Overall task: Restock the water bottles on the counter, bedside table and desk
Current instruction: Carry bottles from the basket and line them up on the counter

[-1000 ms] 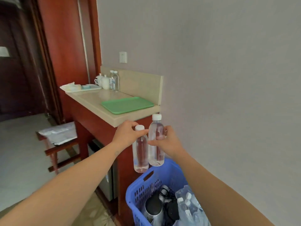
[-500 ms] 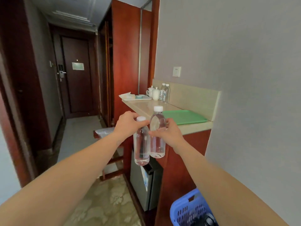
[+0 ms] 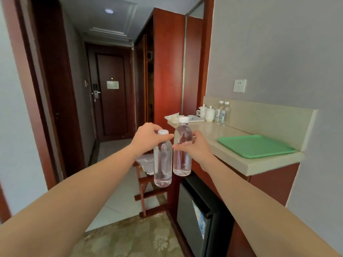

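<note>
Head view: left hand (image 3: 148, 138) fingers pinch one bottle (image 3: 162, 160) by its neck, right hand (image 3: 193, 147) fingers wrap another bottle (image 3: 182, 147); both upright, clear of the tabletop (image 3: 213, 132), likely for placing.

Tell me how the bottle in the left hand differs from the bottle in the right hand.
The left hand pinches its bottle from above, near the cap, so it hangs; the right hand wraps its bottle around the body. The left hand's bottle sits lower, its cap partly covered by fingers; the right hand's bottle rides higher with its cap fully exposed. Both are clear, upright, white-capped, close side by side, held off the counter.
</note>
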{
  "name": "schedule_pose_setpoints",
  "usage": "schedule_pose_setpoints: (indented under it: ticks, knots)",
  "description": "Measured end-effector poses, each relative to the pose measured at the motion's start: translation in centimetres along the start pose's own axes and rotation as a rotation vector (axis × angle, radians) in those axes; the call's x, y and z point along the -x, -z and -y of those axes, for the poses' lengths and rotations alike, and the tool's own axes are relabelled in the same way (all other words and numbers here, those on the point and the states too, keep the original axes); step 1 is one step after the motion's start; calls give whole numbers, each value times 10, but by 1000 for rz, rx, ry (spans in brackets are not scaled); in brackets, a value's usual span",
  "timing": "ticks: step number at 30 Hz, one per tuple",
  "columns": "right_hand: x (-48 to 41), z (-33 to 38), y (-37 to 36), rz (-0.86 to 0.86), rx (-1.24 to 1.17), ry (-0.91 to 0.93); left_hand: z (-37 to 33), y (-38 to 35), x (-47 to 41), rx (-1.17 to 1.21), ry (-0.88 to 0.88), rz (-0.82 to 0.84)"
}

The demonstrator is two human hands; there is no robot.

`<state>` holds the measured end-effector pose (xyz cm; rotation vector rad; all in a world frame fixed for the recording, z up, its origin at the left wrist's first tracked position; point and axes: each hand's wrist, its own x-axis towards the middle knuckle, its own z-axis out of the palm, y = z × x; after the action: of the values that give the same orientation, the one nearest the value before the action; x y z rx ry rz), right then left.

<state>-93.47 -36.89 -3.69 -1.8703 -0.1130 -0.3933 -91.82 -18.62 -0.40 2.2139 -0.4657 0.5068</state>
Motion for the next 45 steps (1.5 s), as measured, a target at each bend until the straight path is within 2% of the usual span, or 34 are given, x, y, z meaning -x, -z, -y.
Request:
schedule_pose_setpoints:
  ticks: [7, 14, 29, 36, 45]
  knots:
    - [-43, -5, -32, 31, 45, -22, 40, 8, -44, 22, 5, 9]
    - [-101, -17, -32, -19, 62, -31, 59, -12, -111, 79, -32, 20]
    - [-275, -64, 14, -191, 187, -34, 85, -111, -306, 204, -135, 62]
    - [-329, -99, 24, -211, 188, -106, 105, -156, -378, 240, -181, 111]
    - [-407, -128, 25, -425, 230, -147, 127, -211, -488, 321, -308, 224]
